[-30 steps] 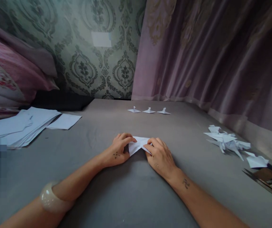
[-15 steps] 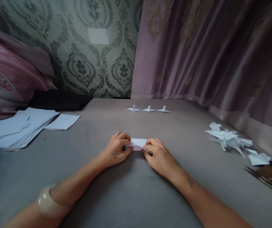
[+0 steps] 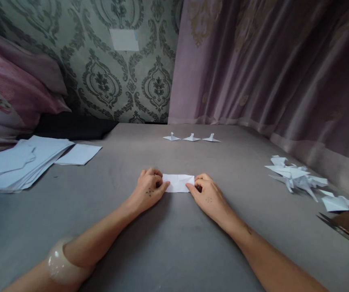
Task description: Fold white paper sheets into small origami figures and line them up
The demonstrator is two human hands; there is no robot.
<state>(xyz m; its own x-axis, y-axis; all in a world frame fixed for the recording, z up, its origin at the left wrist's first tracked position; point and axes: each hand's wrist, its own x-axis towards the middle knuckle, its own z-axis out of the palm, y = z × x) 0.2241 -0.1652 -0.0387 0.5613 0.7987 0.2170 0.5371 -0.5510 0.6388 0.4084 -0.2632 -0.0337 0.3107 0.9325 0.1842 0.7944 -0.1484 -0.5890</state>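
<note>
A small white folded sheet of paper (image 3: 179, 183) shows as a flat rectangle at the middle of the grey table, with faint creases across it. My left hand (image 3: 150, 188) pinches its left end, thumb on the near face and fingers curled behind. At the opposite end, my right hand (image 3: 208, 194) grips the paper between thumb and curled fingers. Both forearms reach in from the near side, and a pale bangle (image 3: 63, 263) circles the left one.
Three folded paper birds (image 3: 192, 137) stand in a row at the back. White sheets (image 3: 37, 160) are stacked at left beside a smaller paper (image 3: 78, 154). More folded paper figures (image 3: 294, 174) lie heaped at right, near scissors-like dark blades (image 3: 332, 225). A curtain (image 3: 238, 73) hangs behind.
The paper has gone from partly folded, with a raised near flap, to a flat rectangle facing me. My right hand has shifted slightly right, widening the space between the hands.
</note>
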